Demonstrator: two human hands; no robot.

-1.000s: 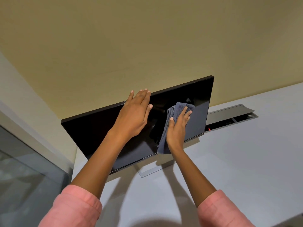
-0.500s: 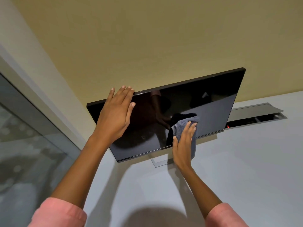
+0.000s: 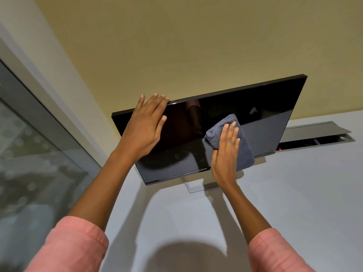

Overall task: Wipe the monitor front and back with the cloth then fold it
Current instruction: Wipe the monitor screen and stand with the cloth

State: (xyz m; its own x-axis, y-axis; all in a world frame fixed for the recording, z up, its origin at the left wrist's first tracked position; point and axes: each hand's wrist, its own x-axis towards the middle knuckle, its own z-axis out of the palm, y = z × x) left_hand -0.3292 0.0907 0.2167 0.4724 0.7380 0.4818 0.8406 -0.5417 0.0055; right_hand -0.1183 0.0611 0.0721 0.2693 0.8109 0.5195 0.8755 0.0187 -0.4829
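We look down on a pale grey worktop (image 3: pixel 294 193) set against a yellow-beige wall (image 3: pixel 176 46), with a glass pane in a grey frame (image 3: pixel 29 154) at our left. A cable tray (image 3: pixel 318 134) with its lid raised is sunk into the worktop behind the monitor (image 3: pixel 265 118). The monitor stands on its stand (image 3: pixel 194 186), screen dark and glossy, tilted toward us. Our left hand (image 3: pixel 145 128) lies flat on the screen's upper left, fingers straight and reaching the top edge. Our right hand (image 3: pixel 225 152), fingers straight, presses the grey cloth (image 3: pixel 243 152) against the lower middle of the screen. Our pink sleeves (image 3: pixel 74 246) show at the bottom.
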